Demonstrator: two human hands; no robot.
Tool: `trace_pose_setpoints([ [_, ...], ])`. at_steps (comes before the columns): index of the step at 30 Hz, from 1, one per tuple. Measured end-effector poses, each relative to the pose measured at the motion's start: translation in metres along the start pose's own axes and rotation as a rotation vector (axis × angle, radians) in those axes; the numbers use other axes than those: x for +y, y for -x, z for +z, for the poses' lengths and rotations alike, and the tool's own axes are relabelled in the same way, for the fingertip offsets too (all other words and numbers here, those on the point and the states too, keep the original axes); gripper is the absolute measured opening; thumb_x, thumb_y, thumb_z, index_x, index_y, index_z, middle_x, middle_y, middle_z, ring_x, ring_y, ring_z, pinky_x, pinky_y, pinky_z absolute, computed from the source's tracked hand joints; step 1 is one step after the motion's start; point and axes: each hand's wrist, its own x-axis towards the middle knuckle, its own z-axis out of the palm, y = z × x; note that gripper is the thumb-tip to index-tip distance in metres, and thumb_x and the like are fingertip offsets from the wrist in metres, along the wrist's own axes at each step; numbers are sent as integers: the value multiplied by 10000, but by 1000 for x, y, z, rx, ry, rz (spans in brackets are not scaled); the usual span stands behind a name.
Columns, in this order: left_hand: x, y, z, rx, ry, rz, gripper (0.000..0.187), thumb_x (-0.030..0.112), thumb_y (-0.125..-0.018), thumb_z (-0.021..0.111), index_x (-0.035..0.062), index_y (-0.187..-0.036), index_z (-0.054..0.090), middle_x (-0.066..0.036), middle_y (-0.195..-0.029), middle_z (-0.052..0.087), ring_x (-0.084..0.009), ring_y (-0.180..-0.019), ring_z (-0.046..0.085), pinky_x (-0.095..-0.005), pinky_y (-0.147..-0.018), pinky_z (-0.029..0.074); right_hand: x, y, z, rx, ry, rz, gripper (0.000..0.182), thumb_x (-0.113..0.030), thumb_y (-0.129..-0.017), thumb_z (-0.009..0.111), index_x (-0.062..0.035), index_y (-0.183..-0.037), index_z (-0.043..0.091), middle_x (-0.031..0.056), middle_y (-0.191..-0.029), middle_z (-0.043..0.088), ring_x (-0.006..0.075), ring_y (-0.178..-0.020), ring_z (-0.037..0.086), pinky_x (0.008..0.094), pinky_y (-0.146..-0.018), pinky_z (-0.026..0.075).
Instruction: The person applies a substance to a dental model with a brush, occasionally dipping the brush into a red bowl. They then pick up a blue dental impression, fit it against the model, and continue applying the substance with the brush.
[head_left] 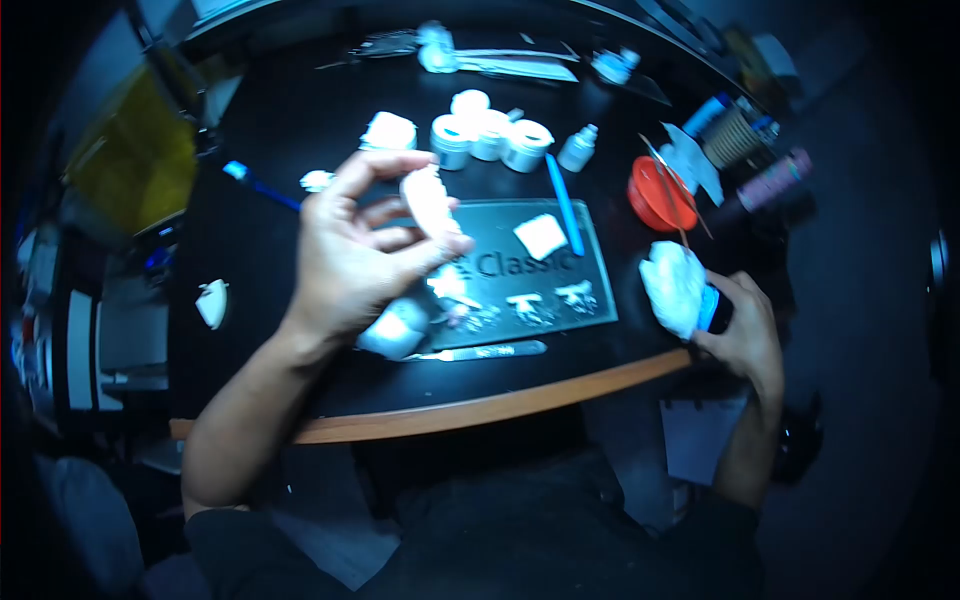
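Raised over the table, my left hand (350,240) pinches a white, rough-edged curved piece (428,200) between thumb and fingertips. Glare hides its detail. Below lies a glass plate (480,215) with lettering that includes "Classic", bearing a white square (541,236), small white shapes and a blue stick (565,205). At the table's right edge, my right hand (745,330) curls around a small dark object with a blue rim (714,308). A crumpled white wad (673,288) sits right against it. A slim metal-looking tool (495,351) rests in front of the plate.
White jars (453,143) and a dropper bottle (578,148) stand behind the plate. An orange-red bowl (655,205) with thin sticks across it is at the right. Close to my left wrist is a whitish rounded item (395,330). A wooden edge (500,408) borders the front.
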Motion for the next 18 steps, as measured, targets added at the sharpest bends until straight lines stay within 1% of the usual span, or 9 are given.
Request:
trace_pose_setpoints([
  [1, 1, 0, 0, -8, -1, 5, 561, -64, -769, 858, -34, -1265, 597, -155, -1223, 626, -254, -1079, 721, -382, -906, 656, 0, 0, -1, 12, -39, 29, 626, -178, -567, 927, 7, -1123, 709, 162, -1020, 648, 296, -972, 671, 412, -844, 532],
  [4, 4, 1, 1, -26, -36, 0, 567, -34, -768, 874, -43, -1262, 596, -152, -1189, 650, -244, -1067, 727, -391, -907, 657, 7, -1, 10, -4, -392, 153, 640, -175, -537, 979, -4, -1095, 716, 118, -1053, 688, 219, -1002, 685, 384, -846, 534],
  [6, 4, 2, 2, -34, -52, 1, 572, -30, -757, 887, -36, -1253, 602, -139, -1149, 670, -229, -1055, 728, -383, -905, 654, 13, 1, 12, -15, -387, 131, 612, -173, -548, 987, -11, -1072, 716, 100, -1045, 706, 199, -996, 684, 372, -862, 531],
  [7, 5, 2, 2, -34, -33, -26, 588, -45, -751, 886, -36, -1264, 598, -151, -1188, 646, -249, -1080, 722, -392, -915, 652, 15, 1, 13, -19, -386, 118, 598, -172, -553, 992, -14, -1060, 717, 91, -1041, 715, 189, -994, 684, 367, -871, 530],
  [9, 7, 4, 4, -40, 5, -82, 622, -74, -739, 885, -37, -1286, 591, -175, -1265, 598, -291, -1129, 709, -411, -936, 648, 15, 3, 14, 52, -307, 32, 576, -153, -540, 990, -22, -1029, 715, 85, -1031, 736, 197, -973, 686, 347, -885, 518],
  [11, 8, 4, 4, -42, 9, -97, 629, -85, -734, 886, -43, -1282, 581, -185, -1291, 598, -284, -1142, 701, -410, -943, 644, 16, 4, 16, 139, -262, -34, 570, -156, -535, 991, -24, -1016, 715, 75, -1032, 734, 189, -978, 683, 344, -884, 515],
  [12, 7, 4, 4, -43, 11, -94, 627, -84, -734, 886, -45, -1279, 580, -187, -1295, 599, -282, -1148, 699, -410, -942, 644, 16, 4, 17, 184, -310, -22, 570, -144, -529, 985, -11, -1010, 709, 83, -1012, 727, 206, -957, 683, 354, -870, 513],
  [15, 10, 4, 4, -49, 46, -109, 634, -76, -742, 886, -47, -1285, 560, -191, -1307, 602, -282, -1167, 690, -416, -971, 630, 1, 6, 12, 99, -202, 8, 561, -115, -536, 969, 1, -1015, 700, 102, -983, 716, 227, -934, 680, 360, -857, 512],
  [18, 6, 5, 4, -68, 143, -116, 655, -91, -757, 866, -31, -1318, 534, -193, -1344, 595, -296, -1197, 675, -423, -1011, 609, -11, 8, 10, 176, -236, 38, 611, -116, -527, 970, -5, -1062, 697, 97, -984, 686, 228, -938, 666, 347, -843, 505],
])
